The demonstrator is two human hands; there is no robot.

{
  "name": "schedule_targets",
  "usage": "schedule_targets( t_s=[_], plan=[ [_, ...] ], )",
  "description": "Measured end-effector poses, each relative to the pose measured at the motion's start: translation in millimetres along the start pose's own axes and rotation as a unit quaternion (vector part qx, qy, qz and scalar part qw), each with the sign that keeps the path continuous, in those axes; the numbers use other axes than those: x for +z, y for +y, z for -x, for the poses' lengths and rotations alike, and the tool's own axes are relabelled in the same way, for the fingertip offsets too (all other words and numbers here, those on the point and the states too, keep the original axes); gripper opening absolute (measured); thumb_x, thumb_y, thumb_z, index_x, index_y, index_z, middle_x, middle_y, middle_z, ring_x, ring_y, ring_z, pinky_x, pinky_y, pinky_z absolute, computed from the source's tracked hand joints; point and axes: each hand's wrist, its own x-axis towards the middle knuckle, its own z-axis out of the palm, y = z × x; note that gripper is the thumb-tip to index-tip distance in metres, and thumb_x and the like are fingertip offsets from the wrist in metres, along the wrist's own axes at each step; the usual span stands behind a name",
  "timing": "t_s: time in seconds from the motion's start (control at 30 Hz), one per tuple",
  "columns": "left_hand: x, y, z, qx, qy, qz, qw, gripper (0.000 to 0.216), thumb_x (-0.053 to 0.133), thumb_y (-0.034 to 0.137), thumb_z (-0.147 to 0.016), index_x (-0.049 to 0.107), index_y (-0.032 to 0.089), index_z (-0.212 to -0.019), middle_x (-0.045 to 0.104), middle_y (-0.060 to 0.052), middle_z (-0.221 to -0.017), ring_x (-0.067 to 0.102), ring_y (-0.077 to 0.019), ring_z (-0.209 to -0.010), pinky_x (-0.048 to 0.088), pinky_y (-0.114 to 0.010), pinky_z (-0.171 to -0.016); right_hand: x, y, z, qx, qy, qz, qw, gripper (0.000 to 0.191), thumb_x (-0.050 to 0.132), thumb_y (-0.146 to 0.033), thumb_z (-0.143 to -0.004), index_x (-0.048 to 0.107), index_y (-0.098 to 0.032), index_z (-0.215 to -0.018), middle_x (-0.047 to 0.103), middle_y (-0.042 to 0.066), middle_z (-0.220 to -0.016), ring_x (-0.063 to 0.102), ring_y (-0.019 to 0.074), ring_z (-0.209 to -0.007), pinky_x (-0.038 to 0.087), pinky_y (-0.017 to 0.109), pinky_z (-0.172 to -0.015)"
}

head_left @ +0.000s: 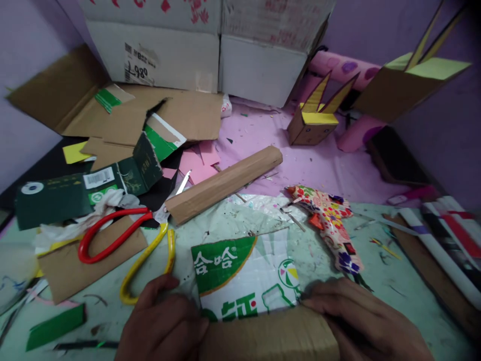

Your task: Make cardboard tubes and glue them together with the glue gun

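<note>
Both hands (259, 328) flanking printed cardboard (244, 276)

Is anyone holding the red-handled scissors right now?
No, the red-handled scissors lie untouched on brown card, while the left hand and right hand press a printed cardboard piece.

left hand (165, 326): bare, no ring, no glove
right hand (364, 323): bare, no sleeve showing
fingers (319, 301): short nails, unpainted

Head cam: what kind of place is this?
Probably a home craft corner for cardboard models. Both hands, left hand and right hand, press a printed card piece. Scissors lie among offcuts on a scrap-strewn table, with a yellow-topped cardboard model behind.
</note>
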Motion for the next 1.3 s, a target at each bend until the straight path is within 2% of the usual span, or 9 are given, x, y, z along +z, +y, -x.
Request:
schedule_targets(
  t_s=[0.2, 0.33, 0.47, 0.67, 0.93, 1.0, 1.1, 1.2, 1.3],
  plan=[
    [-6.4, 9.4, -1.7, -0.101, 0.019, 0.052, 0.993, 0.019, 0.048, 0.007, -0.071, 0.053, 0.023, -0.08, 0.064, -0.003, -0.086, 0.06, -0.0185, -0.082, 0.046, -0.035, -0.079, -2.1, -0.6, -1.0, -0.002, -0.004, -0.016, 1.0, 0.02, 0.053, -0.009, -0.076, 0.063, -0.023, -0.086, 0.071, 0.002, -0.08, 0.069, 0.0153, -0.073, 0.057, 0.021, -0.062],
    [-5.9, 16.6, 1.7, -0.166, 0.062, 0.008, 0.984, 0.019, 0.048, 0.013, -0.072, 0.052, 0.024, -0.086, 0.061, -0.009, -0.111, 0.057, -0.0275, -0.102, 0.048, -0.045, -0.082, 0.5, -4.1, -3.0, 0.01, 0.003, -0.024, 1.0, 0.019, 0.052, -0.01, -0.075, 0.066, -0.023, -0.079, 0.071, 0.002, -0.076, 0.069, 0.0168, -0.069, 0.056, 0.024, -0.058],
    [-8.8, 17.8, -1.6, -0.163, 0.022, 0.01, 0.986, 0.028, 0.047, 0.011, -0.072, 0.053, 0.025, -0.095, 0.059, -0.011, -0.12, 0.054, -0.0315, -0.112, 0.047, -0.053, -0.085, 3.1, -7.0, -4.4, 0.054, 0.015, -0.043, 0.997, 0.024, 0.047, -0.01, -0.074, 0.067, -0.023, -0.073, 0.071, 0.003, -0.072, 0.067, 0.0183, -0.065, 0.055, 0.027, -0.056],
    [-14.7, 18.7, -9.9, -0.176, 0.019, 0.134, 0.975, 0.026, 0.051, 0.009, -0.062, 0.061, 0.024, -0.081, 0.062, -0.007, -0.106, 0.059, -0.0262, -0.105, 0.051, -0.039, -0.083, 4.4, -5.3, -1.2, 0.07, 0.004, -0.054, 0.996, 0.025, 0.049, -0.007, -0.07, 0.068, -0.022, -0.072, 0.07, 0.003, -0.074, 0.067, 0.0184, -0.069, 0.053, 0.029, -0.06],
    [-20.7, 17.7, -10.9, -0.132, 0.023, 0.275, 0.952, 0.02, 0.055, 0.015, -0.07, 0.072, 0.025, -0.072, 0.066, -0.003, -0.075, 0.063, -0.0201, -0.072, 0.052, -0.032, -0.065, 6.7, -11.2, 3.9, 0.008, 0.057, -0.064, 0.996, 0.022, 0.049, -0.008, -0.07, 0.067, -0.02, -0.069, 0.069, 0.003, -0.069, 0.064, 0.0175, -0.066, 0.05, 0.029, -0.058],
    [-24.7, 14.6, -9.1, -0.138, 0.026, 0.301, 0.943, 0.026, 0.05, 0.019, -0.069, 0.074, 0.026, -0.078, 0.069, -0.005, -0.079, 0.065, -0.0247, -0.079, 0.053, -0.038, -0.069, 5.8, -12.6, 5.0, -0.003, 0.058, -0.066, 0.996, 0.023, 0.049, -0.007, -0.068, 0.067, -0.02, -0.069, 0.069, 0.003, -0.069, 0.064, 0.0176, -0.066, 0.05, 0.029, -0.058],
    [-25.2, 8.9, -3.8, -0.158, 0.019, 0.345, 0.925, 0.034, 0.049, 0.033, -0.072, 0.073, 0.025, -0.095, 0.068, -0.009, -0.106, 0.06, -0.0332, -0.103, 0.049, -0.048, -0.084, 3.7, -14.4, 5.5, -0.019, 0.051, -0.055, 0.997, 0.025, 0.048, -0.006, -0.066, 0.067, -0.02, -0.069, 0.068, 0.003, -0.068, 0.063, 0.0173, -0.064, 0.049, 0.029, -0.058],
    [-19.4, 9.6, 0.3, -0.146, -0.005, 0.265, 0.953, 0.052, 0.057, 0.053, -0.072, 0.063, 0.025, -0.115, 0.056, -0.013, -0.127, 0.049, -0.0385, -0.119, 0.043, -0.055, -0.091, 2.5, -16.7, 5.0, -0.035, 0.051, -0.03, 0.998, 0.026, 0.048, -0.005, -0.064, 0.068, -0.02, -0.069, 0.068, 0.003, -0.068, 0.062, 0.0178, -0.064, 0.05, 0.029, -0.058],
    [-14.1, 22.4, -0.5, -0.104, 0.025, 0.076, 0.991, 0.059, 0.061, 0.054, -0.073, 0.054, 0.022, -0.122, 0.04, -0.019, -0.14, 0.04, -0.0414, -0.126, 0.041, -0.061, -0.091, 3.3, -19.9, 3.9, -0.037, 0.049, -0.003, 0.998, 0.026, 0.047, -0.005, -0.063, 0.068, -0.02, -0.068, 0.069, 0.003, -0.068, 0.063, 0.018, -0.065, 0.05, 0.029, -0.058]
  ],
)
